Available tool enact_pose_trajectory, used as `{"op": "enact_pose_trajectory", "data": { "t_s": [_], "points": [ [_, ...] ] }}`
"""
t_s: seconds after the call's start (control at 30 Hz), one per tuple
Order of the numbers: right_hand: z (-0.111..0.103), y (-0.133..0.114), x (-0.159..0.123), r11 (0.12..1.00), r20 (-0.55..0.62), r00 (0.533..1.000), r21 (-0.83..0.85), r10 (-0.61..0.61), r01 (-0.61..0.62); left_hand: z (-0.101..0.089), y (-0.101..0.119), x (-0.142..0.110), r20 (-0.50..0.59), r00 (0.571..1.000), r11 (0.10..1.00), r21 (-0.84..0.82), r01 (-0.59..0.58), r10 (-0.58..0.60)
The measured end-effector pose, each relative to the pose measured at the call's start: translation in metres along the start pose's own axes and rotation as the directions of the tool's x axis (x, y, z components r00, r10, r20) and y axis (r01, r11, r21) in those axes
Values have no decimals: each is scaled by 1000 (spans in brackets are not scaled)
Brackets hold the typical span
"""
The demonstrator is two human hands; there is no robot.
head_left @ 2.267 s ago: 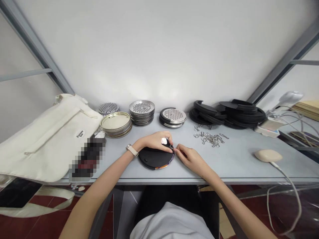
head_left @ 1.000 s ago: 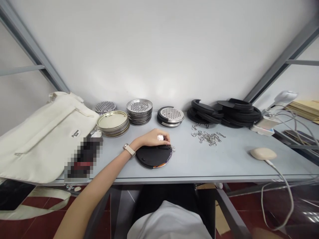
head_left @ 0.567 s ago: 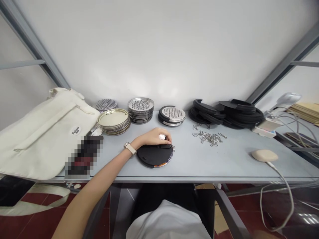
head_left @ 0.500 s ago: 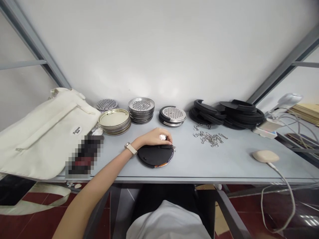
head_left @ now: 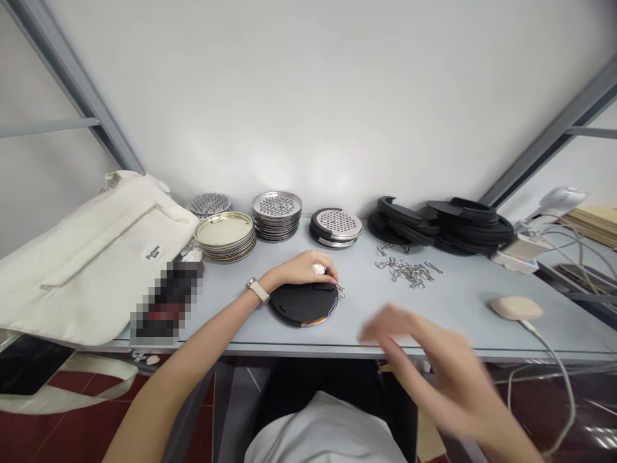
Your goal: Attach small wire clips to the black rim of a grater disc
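Observation:
A black round disc (head_left: 303, 305) with an orange-and-silver rim lies flat on the grey table (head_left: 366, 321) near its front edge. My left hand (head_left: 301, 270), with a watch on the wrist, rests on the disc's far edge, fingers curled and pressing on it. A small metal clip (head_left: 340, 290) sticks out at the disc's right side, by my fingertips. My right hand (head_left: 424, 360) hangs in the air in front of the table's edge, to the right of the disc, smeared by motion, with nothing visible in it.
Loose metal clips (head_left: 409, 270) lie right of the disc. Along the wall stand perforated metal discs (head_left: 277, 215), gold-rimmed lids (head_left: 225, 235), another perforated stack (head_left: 336, 226) and black rings (head_left: 438, 225). A cream bag (head_left: 87, 257) lies at the left. A corded mouse (head_left: 515, 307) sits at the right.
My right hand left the disc, dropped out of view, and now comes back up from the lower right. My left hand has stayed on the disc throughout.

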State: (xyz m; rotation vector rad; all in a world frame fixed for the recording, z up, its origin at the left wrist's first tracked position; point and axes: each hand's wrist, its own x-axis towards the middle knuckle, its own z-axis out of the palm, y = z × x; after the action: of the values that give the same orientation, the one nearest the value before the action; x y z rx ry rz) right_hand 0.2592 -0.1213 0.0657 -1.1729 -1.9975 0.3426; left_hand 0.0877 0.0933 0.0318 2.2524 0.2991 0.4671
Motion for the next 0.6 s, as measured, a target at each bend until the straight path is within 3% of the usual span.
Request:
{"op": "enact_pose_trajectory", "data": {
  "t_s": [0.1, 0.23, 0.6],
  "points": [
    [26, 46, 38, 974, 9, 990, -181, 143, -139, 0, 0, 0, 2, 1000, 1000, 19, -10, 10],
    [55, 91, 52, 966, 24, 986, -203, 165, -157, 2, -2, 1, -11, 1000, 999, 33, -11, 12],
    [58, 98, 50, 983, 97, 982, -103, 164, -154, 3, -4, 1, -28, 1000, 1000, -9, -9, 9]
  ]
}}
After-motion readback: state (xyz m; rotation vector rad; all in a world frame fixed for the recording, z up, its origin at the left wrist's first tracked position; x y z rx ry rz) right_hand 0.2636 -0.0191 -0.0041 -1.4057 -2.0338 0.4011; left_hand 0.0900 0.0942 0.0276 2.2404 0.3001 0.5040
